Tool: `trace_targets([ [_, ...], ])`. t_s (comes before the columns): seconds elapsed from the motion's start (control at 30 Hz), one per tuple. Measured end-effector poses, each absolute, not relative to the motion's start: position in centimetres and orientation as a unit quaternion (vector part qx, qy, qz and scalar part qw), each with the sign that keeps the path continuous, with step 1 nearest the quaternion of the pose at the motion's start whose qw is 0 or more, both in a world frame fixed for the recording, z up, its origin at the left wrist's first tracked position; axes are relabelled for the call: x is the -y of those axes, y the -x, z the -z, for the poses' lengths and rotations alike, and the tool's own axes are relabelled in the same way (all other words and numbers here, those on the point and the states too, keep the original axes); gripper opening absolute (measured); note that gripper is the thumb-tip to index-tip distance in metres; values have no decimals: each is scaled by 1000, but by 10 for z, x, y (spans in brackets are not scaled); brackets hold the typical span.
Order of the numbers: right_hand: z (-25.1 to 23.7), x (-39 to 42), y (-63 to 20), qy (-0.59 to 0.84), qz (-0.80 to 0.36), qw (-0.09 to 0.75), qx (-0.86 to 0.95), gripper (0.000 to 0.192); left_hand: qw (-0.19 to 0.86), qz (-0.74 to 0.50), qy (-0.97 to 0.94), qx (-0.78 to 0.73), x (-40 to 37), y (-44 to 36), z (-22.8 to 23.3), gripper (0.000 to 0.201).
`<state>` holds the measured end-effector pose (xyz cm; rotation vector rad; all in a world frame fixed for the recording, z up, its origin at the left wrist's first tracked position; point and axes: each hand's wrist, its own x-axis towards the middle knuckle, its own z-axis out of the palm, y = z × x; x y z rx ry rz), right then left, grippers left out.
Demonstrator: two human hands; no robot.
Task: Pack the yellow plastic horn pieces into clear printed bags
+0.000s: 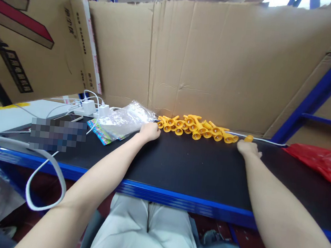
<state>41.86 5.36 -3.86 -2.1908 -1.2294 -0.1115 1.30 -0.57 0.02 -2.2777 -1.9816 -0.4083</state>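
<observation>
Several small yellow toy horns lie in a heap on the black shelf top against the cardboard, most with their flared ends facing me. My right hand, past the heap's right end, has its fingers closed round one yellow toy horn, whose top shows above them. At the heap's left end, my left hand is closed with its knuckles up. Its fingertips are hidden, and I cannot tell what is in them. Clear plastic bags with a colourful printed card lie just left of that hand.
White chargers and cables stand at the left, beside a blurred-out patch. A white cable loop hangs over the front edge. Red plastic lies at the right. Cardboard walls the back, and a blue post rises at right.
</observation>
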Motion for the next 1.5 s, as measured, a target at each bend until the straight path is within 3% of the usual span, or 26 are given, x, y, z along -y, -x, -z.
trace_targets([
  [0.1,34,-46,-412,870,-34,289,398,38,27,152,748,646,6,-14,0,29],
  [0.37,16,-33,-396,838,5,356,413,23,125,163,717,666,2,0,2,31],
  [0.57,-3,-29,-376,795,50,386,465,23,53,53,741,667,-3,8,9,49],
  [0.93,-9,-32,-355,700,83,418,573,30,19,83,696,713,-17,27,17,52],
  [1.4,-9,-32,-350,676,84,435,589,43,93,204,701,677,-21,35,10,32],
  [1.5,-8,-32,-350,670,88,438,593,43,56,180,658,729,-14,28,1,30],
])
